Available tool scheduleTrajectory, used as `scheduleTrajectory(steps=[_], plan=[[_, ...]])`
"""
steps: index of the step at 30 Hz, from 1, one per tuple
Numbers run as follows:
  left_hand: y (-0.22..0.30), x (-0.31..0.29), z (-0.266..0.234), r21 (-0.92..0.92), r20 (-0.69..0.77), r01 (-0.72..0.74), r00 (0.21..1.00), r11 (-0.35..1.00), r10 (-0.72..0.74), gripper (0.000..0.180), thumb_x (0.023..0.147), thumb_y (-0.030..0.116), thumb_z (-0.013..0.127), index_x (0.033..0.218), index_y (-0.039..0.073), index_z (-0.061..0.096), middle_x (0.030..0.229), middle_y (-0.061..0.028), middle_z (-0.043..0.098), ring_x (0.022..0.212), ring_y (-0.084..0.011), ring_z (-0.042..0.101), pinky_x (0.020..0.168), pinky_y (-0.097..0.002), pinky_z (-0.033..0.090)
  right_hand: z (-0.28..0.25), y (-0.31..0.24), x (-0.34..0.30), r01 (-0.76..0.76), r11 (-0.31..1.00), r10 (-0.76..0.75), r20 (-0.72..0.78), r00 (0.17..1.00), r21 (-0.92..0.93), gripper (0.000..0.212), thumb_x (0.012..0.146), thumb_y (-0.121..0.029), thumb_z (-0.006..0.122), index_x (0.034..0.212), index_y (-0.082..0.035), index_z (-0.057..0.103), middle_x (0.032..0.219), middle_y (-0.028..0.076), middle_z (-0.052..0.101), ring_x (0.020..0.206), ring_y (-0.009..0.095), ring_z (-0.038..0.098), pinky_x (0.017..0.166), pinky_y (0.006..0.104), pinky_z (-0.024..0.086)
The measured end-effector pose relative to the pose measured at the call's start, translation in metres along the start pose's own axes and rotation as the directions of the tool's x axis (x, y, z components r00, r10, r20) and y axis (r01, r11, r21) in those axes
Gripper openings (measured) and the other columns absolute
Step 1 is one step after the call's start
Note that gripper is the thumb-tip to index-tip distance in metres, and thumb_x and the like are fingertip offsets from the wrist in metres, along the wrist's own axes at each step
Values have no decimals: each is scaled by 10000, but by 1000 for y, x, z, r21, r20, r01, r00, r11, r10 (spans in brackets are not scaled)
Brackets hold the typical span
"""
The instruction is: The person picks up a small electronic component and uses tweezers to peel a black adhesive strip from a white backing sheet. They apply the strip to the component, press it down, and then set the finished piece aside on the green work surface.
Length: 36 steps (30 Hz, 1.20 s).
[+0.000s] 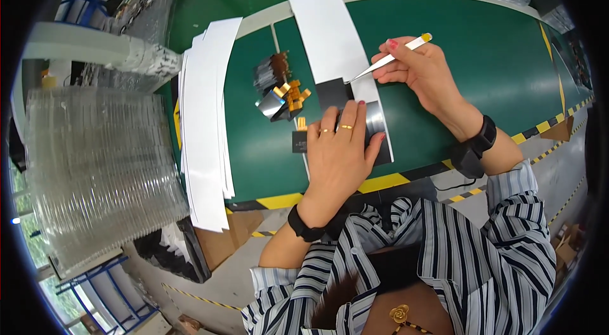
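My right hand (pixel 419 68) grips white tweezers (pixel 387 59) with a yellow end. Their tips point down and left, at the upper right corner of a flat black sheet (pixel 332 94). That sheet lies on a long white strip (pixel 327 27). My left hand (pixel 339 154) lies flat with stretched fingers over the lower part of the sheet and a shiny silvery piece (pixel 375 118), partly hiding both. Left of it sits a small dark flat piece with a gold tab (pixel 301 124). Farther left lie a heap of gold-and-black parts (pixel 294 95) and several dark thin pieces (pixel 269 72).
White sheets (pixel 209 119) are stacked along the green table's (pixel 457 49) left side. Beyond them stands a tall stack of clear plastic trays (pixel 104 170). Yellow-and-black tape (pixel 393 181) lines the near edge. A black wrist strap (pixel 472 148) with a cord is on my right wrist.
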State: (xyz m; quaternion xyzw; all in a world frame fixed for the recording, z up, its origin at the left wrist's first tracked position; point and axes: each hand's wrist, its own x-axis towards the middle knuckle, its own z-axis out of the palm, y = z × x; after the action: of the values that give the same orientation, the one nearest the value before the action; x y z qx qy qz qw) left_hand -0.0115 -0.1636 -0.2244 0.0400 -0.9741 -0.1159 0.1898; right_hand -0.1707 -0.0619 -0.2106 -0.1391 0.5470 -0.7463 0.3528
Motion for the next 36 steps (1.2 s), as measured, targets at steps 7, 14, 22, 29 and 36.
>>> scheduleTrajectory(steps=[7, 14, 22, 29, 36], plan=[[-9, -20, -12, -96, -129, -19, 992, 995, 7, 317, 713, 194, 638, 969, 30, 549, 960, -91, 528, 836, -265, 505, 697, -359, 400, -4, -4, -3, 72, 992, -71, -19, 997, 100, 231, 862, -180, 503, 938, 37, 524, 902, 172, 592, 725, 178, 620, 662, 240, 515], [-25, -38, -36, 220, -141, 435, 900, 873, -412, 264, 708, 177, 658, 889, 31, 532, 823, -106, 518, 750, -260, 531, 560, -321, 446, 2, -4, -5, 55, 993, -62, 70, 996, 107, 220, 866, -176, 498, 941, 30, 527, 924, 168, 588, 762, 181, 617, 690, 236, 514], [-49, -32, -50, 47, 94, 263, 959, 964, -266, 210, 769, 135, 605, 901, -10, 528, 832, -94, 529, 719, -201, 543, 515, -309, 449, 5, -27, -8, 124, 991, -132, 161, 978, 58, 176, 861, -150, 501, 953, -2, 523, 953, 176, 575, 794, 176, 606, 710, 238, 513], [-46, 51, -58, -866, 447, 497, 820, 55, -358, 205, 825, 13, 489, 1021, -41, 515, 878, -33, 529, 715, -109, 540, 573, -250, 495, -12, -38, -2, 345, 927, -362, 112, 925, 145, 167, 855, -146, 510, 963, -25, 473, 938, 177, 576, 766, 173, 599, 674, 239, 512], [-48, 76, -17, -793, 598, 530, 771, -301, -217, 223, 810, -10, 500, 1032, -27, 517, 887, -52, 539, 659, -100, 511, 585, -202, 462, -18, -26, -3, 404, 906, -411, 31, 911, 125, 180, 861, -151, 499, 977, -40, 416, 904, 180, 579, 752, 198, 596, 620, 233, 502]])
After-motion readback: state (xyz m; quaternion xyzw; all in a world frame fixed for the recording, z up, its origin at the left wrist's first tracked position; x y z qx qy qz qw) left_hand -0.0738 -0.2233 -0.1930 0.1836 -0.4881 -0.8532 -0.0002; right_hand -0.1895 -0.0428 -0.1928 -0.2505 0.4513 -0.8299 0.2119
